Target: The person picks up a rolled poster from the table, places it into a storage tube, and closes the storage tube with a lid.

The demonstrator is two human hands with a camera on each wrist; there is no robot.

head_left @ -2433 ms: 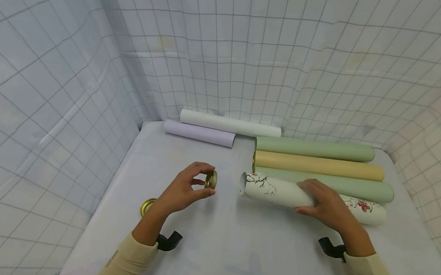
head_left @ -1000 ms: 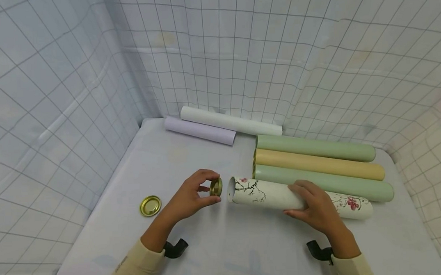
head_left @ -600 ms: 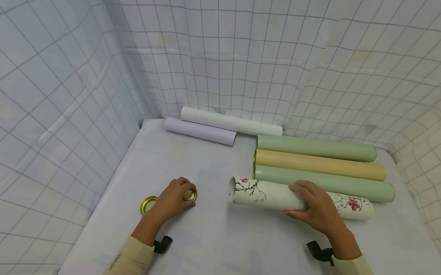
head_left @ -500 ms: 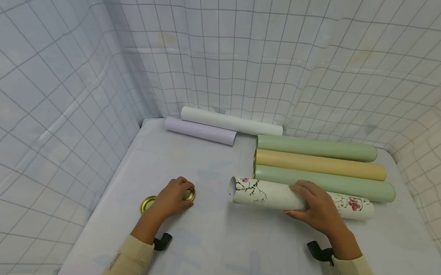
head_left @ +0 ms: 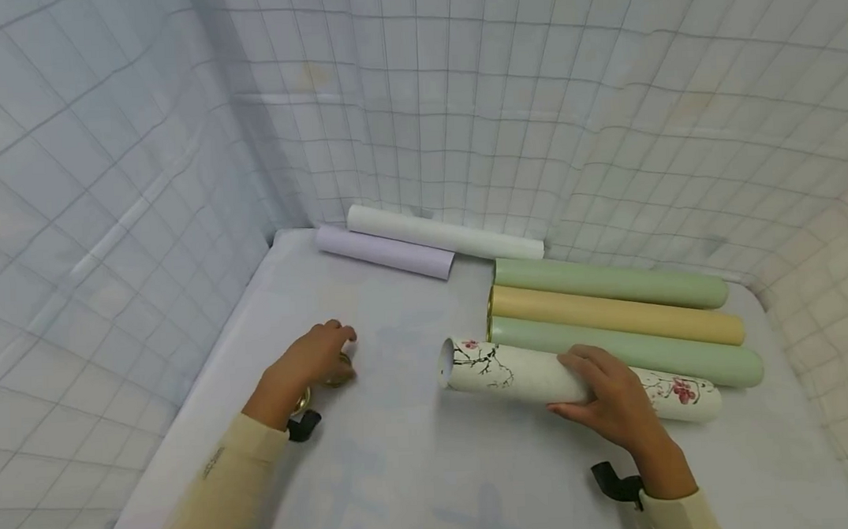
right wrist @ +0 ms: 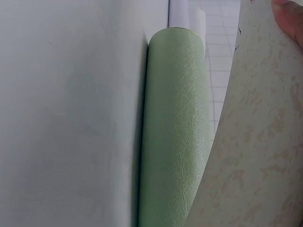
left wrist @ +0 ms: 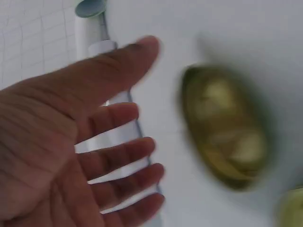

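Gripping the blossom-printed tube (head_left: 514, 373) mid-length, the right hand (head_left: 608, 402) curls around it; left of the tube, the left hand (head_left: 307, 364) hovers open-fingered, holding nothing, over a gold lid (left wrist: 222, 127).

No readable text, numbers or brand marks anywhere. Left sleeve (head_left: 216, 479), near left: small dark print on the cuff, too small and blurred to read. White tube (head_left: 543, 378), near right of centre: painted branch and pink blossoms only, no lettering seen. Plain green, tan, lilac and white tubes carry no labels. Gold lids show no legible marking.
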